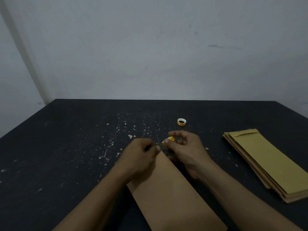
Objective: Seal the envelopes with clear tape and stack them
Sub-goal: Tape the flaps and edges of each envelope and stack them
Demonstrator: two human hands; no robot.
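Right hand (185, 150) grips a small tape roll (169, 140) | left hand (141, 154) just beside it is pinched, perhaps on the tape end; too dim to tell | envelope (170, 194) under both hands, not visibly taped | stack of envelopes (266, 164) well right of the right hand.

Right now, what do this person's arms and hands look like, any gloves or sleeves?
Bare throughout. The left hand and right hand wear no gloves, and no ring, watch or bracelet shows. The left forearm and right forearm are uncovered down to the picture's edge, so no sleeve is in view.
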